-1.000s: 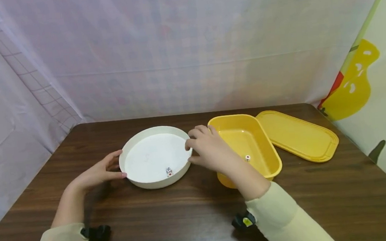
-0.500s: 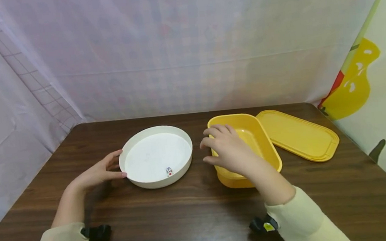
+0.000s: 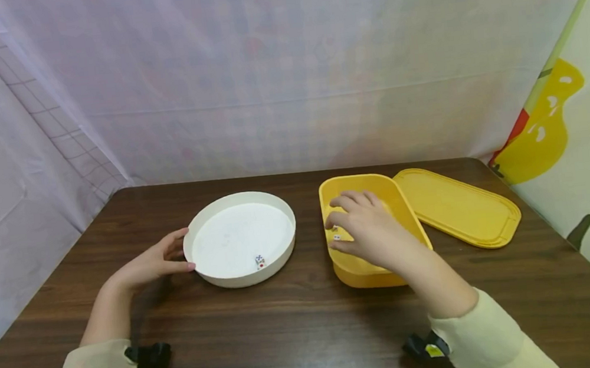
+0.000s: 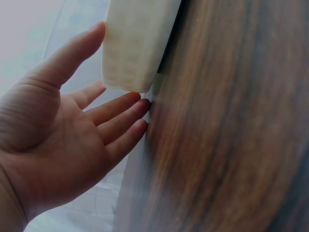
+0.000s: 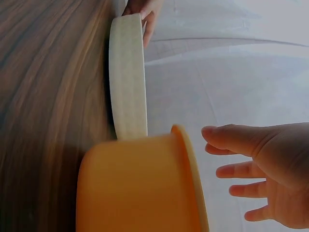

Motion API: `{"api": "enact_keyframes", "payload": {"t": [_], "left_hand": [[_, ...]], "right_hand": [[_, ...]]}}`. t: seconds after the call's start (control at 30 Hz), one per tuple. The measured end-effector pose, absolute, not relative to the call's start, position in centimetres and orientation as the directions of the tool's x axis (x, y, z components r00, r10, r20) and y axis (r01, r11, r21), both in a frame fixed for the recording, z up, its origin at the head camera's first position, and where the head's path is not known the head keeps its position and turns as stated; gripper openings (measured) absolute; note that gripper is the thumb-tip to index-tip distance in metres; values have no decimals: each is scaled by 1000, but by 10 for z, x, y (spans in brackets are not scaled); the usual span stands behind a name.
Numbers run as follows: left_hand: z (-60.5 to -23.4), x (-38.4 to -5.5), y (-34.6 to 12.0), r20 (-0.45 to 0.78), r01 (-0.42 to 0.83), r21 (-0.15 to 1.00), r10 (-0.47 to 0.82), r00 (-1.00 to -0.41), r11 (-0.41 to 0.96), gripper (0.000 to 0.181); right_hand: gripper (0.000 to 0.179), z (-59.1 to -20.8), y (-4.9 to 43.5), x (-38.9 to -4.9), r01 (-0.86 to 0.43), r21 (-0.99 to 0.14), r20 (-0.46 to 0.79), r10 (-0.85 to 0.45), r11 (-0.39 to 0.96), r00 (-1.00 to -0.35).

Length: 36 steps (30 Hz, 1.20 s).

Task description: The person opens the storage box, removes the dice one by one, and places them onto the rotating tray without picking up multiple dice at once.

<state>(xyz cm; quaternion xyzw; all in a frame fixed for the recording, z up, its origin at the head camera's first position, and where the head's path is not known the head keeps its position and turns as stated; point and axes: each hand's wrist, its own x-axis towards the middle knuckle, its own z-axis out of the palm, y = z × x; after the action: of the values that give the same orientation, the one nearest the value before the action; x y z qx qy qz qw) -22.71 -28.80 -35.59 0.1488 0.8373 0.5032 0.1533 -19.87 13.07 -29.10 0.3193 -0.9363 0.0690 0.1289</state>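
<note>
In the head view, a round white tray (image 3: 244,239) lies on the table with dice (image 3: 260,262) close together near its front. My left hand (image 3: 148,263) is at the tray's left side, thumb and fingertips against the rim. Its fingers (image 4: 118,108) are extended in the left wrist view. My right hand (image 3: 368,227) is over a yellow box (image 3: 411,229) with relaxed, spread fingers, and the right wrist view shows nothing in that hand (image 5: 270,174). Small white dice (image 3: 336,237) show inside the box by the right fingers; the hand hides part of the interior.
A flat yellow lid (image 3: 463,209) lies right of the box, their edges close. The dark wooden table (image 3: 268,346) ends at a pale curtain (image 3: 285,78) behind. Black wrist straps (image 3: 151,356) show at both sleeves.
My right hand has moved from the white tray's right rim rightward to above the yellow box. The left hand stays at the tray, and the dice in the tray keep their place.
</note>
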Motion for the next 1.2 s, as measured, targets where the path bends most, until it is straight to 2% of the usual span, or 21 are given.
{"api": "enact_keyframes", "payload": {"t": [0.57,0.8,1.2], "left_hand": [[-355,-225,-287,-97,108,888,411,-906,447,92],[-354,-226,-287,-107,99,886,407,-907,454,93],[-354,-225,-287,-105,98,888,406,-908,450,93]], "right_hand": [[19,-306,159,-203,-630,4,268,-607,777,-748],[18,-311,165,-205,-655,42,263,-641,754,-721],[17,-318,172,-216,-709,69,149,-710,702,-688]]}}
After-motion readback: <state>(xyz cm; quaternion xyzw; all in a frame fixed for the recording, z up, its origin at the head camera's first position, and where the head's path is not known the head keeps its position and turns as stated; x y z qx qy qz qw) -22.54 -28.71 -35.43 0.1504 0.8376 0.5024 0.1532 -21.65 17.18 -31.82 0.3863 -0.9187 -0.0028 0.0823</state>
